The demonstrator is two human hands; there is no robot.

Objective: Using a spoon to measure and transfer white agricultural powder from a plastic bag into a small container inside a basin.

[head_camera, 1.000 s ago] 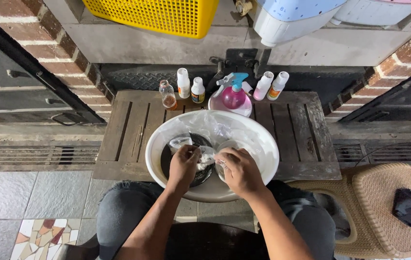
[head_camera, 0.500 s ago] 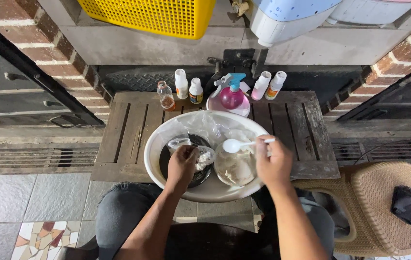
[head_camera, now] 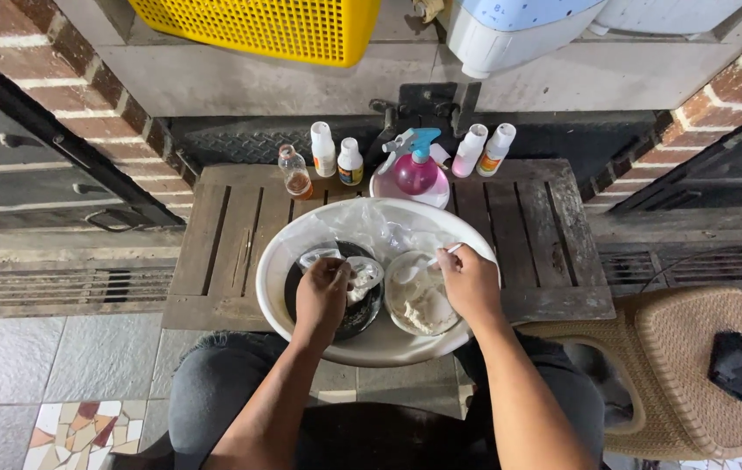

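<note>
A big white basin point(head_camera: 277, 261) rests on a low wooden slatted table point(head_camera: 545, 235) in front of my knees. Inside it lie a dark bowl point(head_camera: 362, 315) and a clear bowl of white paste point(head_camera: 423, 306), with crumpled clear plastic behind them. My left hand point(head_camera: 320, 296) is over the dark bowl, pinching a small clear piece smeared with white paste point(head_camera: 364, 277). My right hand point(head_camera: 470, 280) grips a white plastic spoon point(head_camera: 423, 265) whose tip dips into the paste bowl.
Several small bottles point(head_camera: 323, 150) and a pink spray bottle point(head_camera: 414, 170) line the table's far edge. A woven stool point(head_camera: 693, 348) with a black object stands at my right. A yellow basket point(head_camera: 275, 26) and brick wall are beyond; floor drain grates flank the table.
My right hand first lifted away from the left with the white spoon raised to the right, then lowered it into the paste bowl. My left hand stayed over the dark bowl.
</note>
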